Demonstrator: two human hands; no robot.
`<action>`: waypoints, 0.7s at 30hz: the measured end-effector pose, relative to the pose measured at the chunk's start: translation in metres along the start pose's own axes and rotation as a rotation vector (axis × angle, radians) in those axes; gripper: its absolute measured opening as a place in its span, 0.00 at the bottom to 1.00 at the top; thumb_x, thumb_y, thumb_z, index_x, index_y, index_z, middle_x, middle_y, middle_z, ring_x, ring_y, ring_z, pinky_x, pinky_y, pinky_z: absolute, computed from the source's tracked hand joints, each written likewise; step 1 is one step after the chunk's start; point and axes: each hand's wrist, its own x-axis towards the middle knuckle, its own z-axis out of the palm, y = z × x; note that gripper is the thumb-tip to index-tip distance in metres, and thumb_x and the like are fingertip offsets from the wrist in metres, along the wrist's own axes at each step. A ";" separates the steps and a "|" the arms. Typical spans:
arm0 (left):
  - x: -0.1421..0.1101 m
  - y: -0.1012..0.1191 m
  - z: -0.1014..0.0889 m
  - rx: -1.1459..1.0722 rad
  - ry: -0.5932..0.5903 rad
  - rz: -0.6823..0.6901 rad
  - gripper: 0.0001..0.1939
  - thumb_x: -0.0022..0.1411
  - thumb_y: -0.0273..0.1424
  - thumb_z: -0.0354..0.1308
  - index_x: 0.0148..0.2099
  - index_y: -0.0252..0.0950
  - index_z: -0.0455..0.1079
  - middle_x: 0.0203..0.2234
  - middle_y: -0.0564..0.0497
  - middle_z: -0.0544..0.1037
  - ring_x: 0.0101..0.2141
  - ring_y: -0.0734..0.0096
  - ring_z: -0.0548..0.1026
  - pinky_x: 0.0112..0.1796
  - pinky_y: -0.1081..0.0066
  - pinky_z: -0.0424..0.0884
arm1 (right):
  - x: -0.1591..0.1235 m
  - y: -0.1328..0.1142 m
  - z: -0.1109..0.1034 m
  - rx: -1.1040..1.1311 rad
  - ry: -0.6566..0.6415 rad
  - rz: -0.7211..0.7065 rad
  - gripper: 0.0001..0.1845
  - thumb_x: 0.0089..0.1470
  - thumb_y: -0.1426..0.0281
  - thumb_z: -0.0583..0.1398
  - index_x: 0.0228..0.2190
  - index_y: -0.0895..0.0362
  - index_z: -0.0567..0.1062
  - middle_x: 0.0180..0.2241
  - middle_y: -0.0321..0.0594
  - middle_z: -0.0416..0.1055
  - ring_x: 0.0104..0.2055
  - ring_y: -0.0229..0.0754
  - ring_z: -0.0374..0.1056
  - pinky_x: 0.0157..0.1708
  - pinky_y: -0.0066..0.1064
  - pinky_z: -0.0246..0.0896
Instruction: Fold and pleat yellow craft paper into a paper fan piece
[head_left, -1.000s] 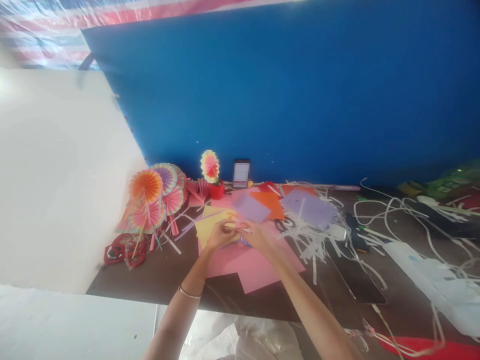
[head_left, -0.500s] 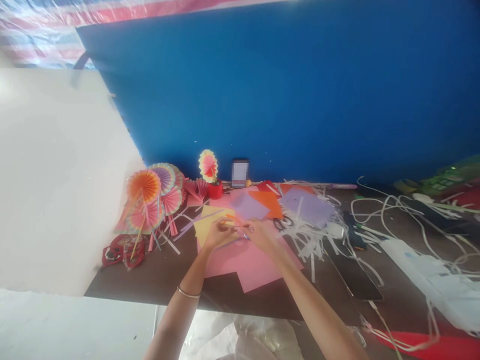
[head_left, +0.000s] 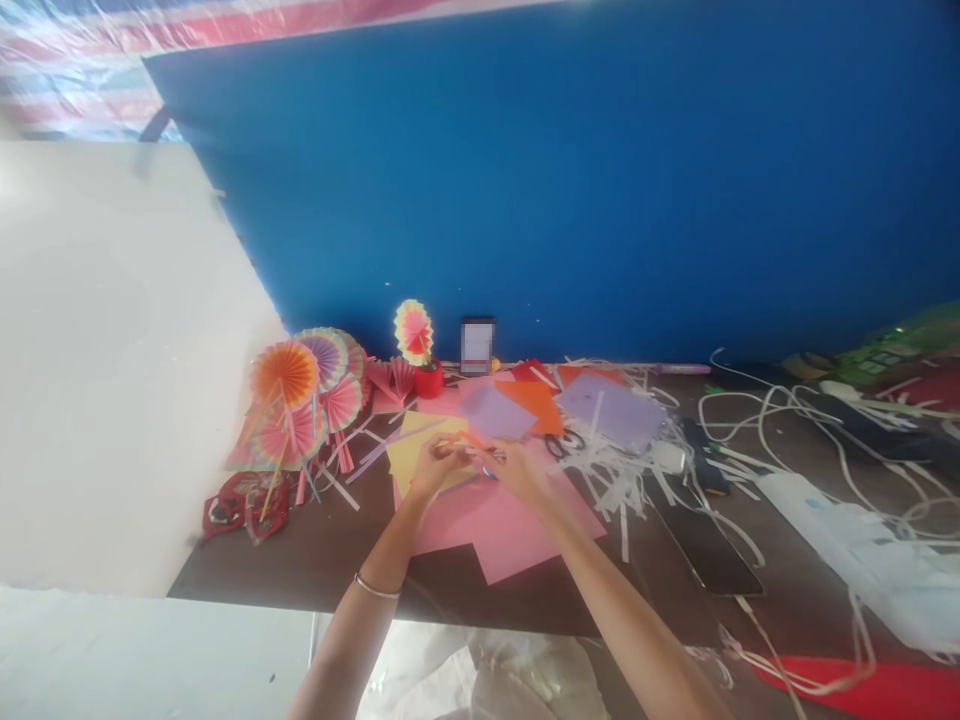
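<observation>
My left hand [head_left: 441,464] and my right hand [head_left: 517,470] come close together above the coloured sheets, fingers pinched. Between the fingertips is a small orange paper strip [head_left: 470,439]; its exact shape is blurred and partly hidden by the fingers. Under the left hand lies a yellow sheet [head_left: 406,450]. Pink sheets [head_left: 517,555] spread beneath both hands, with a purple sheet [head_left: 498,410] and an orange sheet [head_left: 541,405] just beyond. A small blue and white item [head_left: 489,473] shows below the right fingertips, too small to name. Scissors [head_left: 564,445] lie right of that hand.
Folded paper fans [head_left: 283,372] stand at the left beside a red pot [head_left: 429,380]. A small screen [head_left: 478,345] leans at the back against the blue panel [head_left: 525,180]. White paper scraps [head_left: 619,490], a phone [head_left: 709,545], cables and a power strip [head_left: 847,540] fill the right side.
The orange strip looks turned a little between the fingertips. Both hands stay in nearly the same place, and the whole view has shifted slightly.
</observation>
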 end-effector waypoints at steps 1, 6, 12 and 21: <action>0.000 0.001 0.001 -0.008 0.009 -0.001 0.20 0.42 0.32 0.69 0.36 0.34 0.65 0.26 0.49 0.78 0.30 0.65 0.78 0.39 0.60 0.71 | 0.000 0.000 0.001 0.002 0.008 0.000 0.12 0.55 0.66 0.54 0.33 0.56 0.76 0.34 0.42 0.75 0.35 0.42 0.69 0.34 0.30 0.57; -0.003 0.001 0.011 -0.059 0.007 0.028 0.14 0.44 0.32 0.67 0.34 0.33 0.70 0.31 0.48 0.77 0.33 0.68 0.76 0.42 0.64 0.69 | -0.002 -0.001 0.005 0.037 0.047 -0.031 0.14 0.55 0.63 0.53 0.29 0.56 0.75 0.31 0.40 0.74 0.31 0.40 0.68 0.30 0.29 0.57; -0.007 -0.008 0.015 0.121 -0.037 0.047 0.13 0.49 0.38 0.63 0.30 0.32 0.75 0.32 0.46 0.76 0.37 0.64 0.72 0.41 0.64 0.68 | -0.002 0.002 0.015 0.072 0.119 -0.077 0.13 0.56 0.64 0.52 0.31 0.54 0.75 0.33 0.39 0.74 0.32 0.39 0.69 0.30 0.28 0.58; -0.006 -0.009 0.013 0.089 0.001 0.048 0.15 0.50 0.40 0.62 0.32 0.32 0.77 0.32 0.44 0.78 0.36 0.63 0.74 0.41 0.62 0.68 | -0.006 0.006 0.018 -0.036 0.148 -0.175 0.15 0.59 0.62 0.50 0.35 0.52 0.75 0.34 0.39 0.74 0.33 0.40 0.70 0.32 0.29 0.61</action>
